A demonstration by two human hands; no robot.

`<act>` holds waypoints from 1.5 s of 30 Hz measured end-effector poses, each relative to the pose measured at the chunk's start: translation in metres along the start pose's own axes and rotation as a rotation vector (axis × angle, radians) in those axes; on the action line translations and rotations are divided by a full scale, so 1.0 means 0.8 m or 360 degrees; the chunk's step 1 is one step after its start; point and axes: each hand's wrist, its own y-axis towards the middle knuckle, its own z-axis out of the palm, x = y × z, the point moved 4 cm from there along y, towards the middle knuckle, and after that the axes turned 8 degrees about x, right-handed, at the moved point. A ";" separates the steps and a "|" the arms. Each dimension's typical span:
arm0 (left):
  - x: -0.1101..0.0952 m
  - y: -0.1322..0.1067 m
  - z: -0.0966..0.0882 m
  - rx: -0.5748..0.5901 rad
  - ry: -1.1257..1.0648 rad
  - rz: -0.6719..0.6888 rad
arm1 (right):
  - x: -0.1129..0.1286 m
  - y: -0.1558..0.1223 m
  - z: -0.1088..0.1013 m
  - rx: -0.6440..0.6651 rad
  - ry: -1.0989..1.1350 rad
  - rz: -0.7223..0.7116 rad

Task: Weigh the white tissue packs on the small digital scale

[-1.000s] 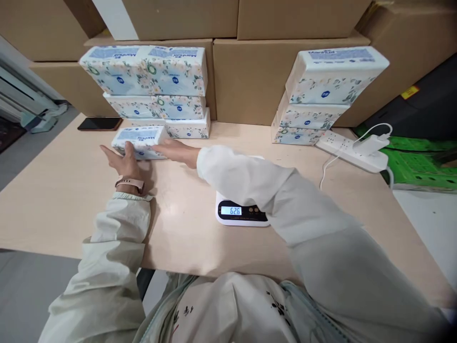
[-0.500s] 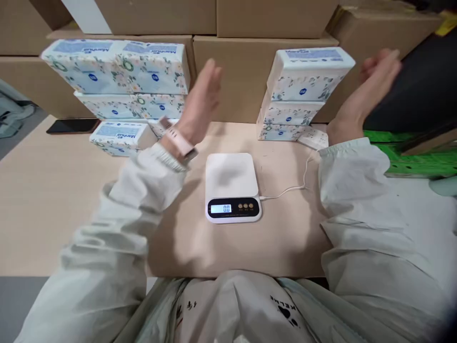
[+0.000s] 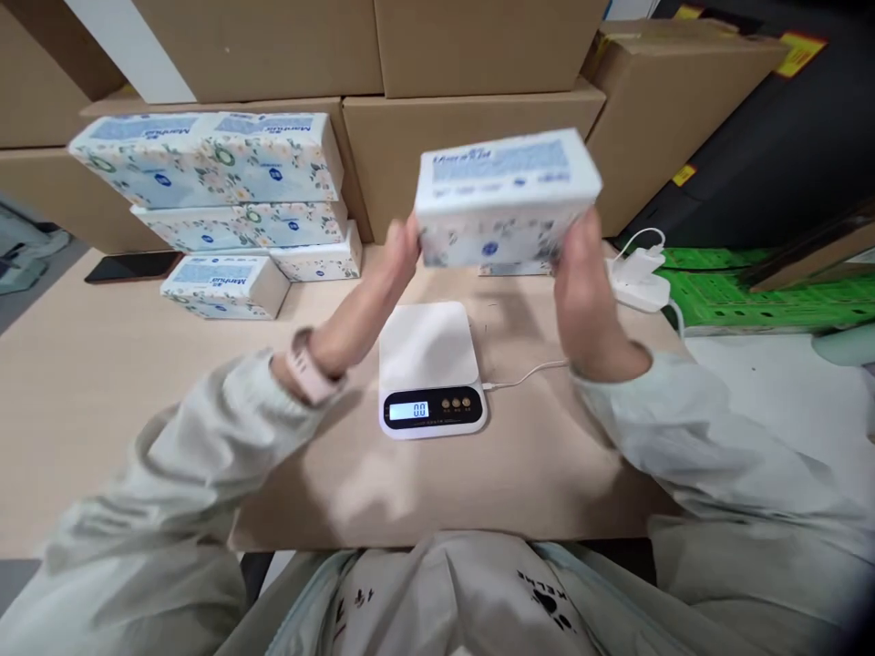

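Between my two hands, a pack of tissues (image 3: 506,214) with a floral print is held up in the air, slightly tilted. My left hand (image 3: 393,264) presses its left end, and my right hand (image 3: 584,292) grips the right end. Below and a little to the left lies a white kitchen scale (image 3: 429,342), its lit display reading 0.0. Part of another tissue pack (image 3: 514,270) shows behind the held one, mostly hidden by it. At the left, more tissue packs (image 3: 205,164) are stacked, with a single pack (image 3: 222,284) in front of them.
Cardboard boxes (image 3: 471,164) form a wall along the back of the table (image 3: 123,401). A phone (image 3: 133,267) lies at the far left. On the right are a white power strip (image 3: 639,282) with a cable to the scale and a green crate (image 3: 772,292).
My hands, apart and empty before, have closed on a tissue pack from the right stack and lifted it leftward toward the scale. The view has shifted slightly.
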 end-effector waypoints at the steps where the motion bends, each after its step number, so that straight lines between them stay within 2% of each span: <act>1: 0.002 -0.033 0.000 -0.0052 -0.0006 -0.0008 | 0.007 -0.023 0.018 0.0043 -0.0009 0.0078; 4: 0.024 -0.108 0.000 -0.0216 -0.0091 -0.0113 | 0.009 -0.080 0.063 0.0192 0.0035 0.0229; 8: 0.059 -0.157 -0.001 -0.0287 -0.0096 -0.0197 | -0.017 -0.115 0.092 0.0339 0.0177 0.0321; 12: 0.087 -0.180 0.000 -0.0301 -0.0001 -0.0234 | -0.040 -0.130 0.098 0.0447 0.0204 0.0400; 14: 0.098 -0.189 0.000 -0.0379 0.0081 -0.0212 | -0.045 -0.138 0.092 0.0352 0.0135 0.0434; 16: 0.108 -0.197 -0.004 -0.0580 0.0133 -0.0177 | -0.048 -0.145 0.080 0.0133 0.0040 0.0423; 20: 0.115 -0.208 -0.016 -0.1040 0.0106 -0.0044 | -0.043 -0.151 0.055 -0.0332 -0.0097 0.0221; 23: 0.110 -0.208 -0.022 -0.1233 0.0107 0.0008 | -0.041 -0.151 0.048 -0.0472 -0.0163 0.0156; 31: 0.107 -0.208 -0.022 -0.1292 0.0014 -0.0063 | -0.033 -0.155 0.053 -0.0511 -0.0268 0.0201; 37: 0.108 -0.207 -0.023 -0.1301 -0.0030 -0.0073 | -0.024 -0.158 0.051 -0.0416 -0.0478 0.0085; 45: 0.107 -0.206 -0.023 -0.1296 -0.0032 -0.0144 | -0.024 -0.156 0.051 -0.0417 -0.0442 0.0018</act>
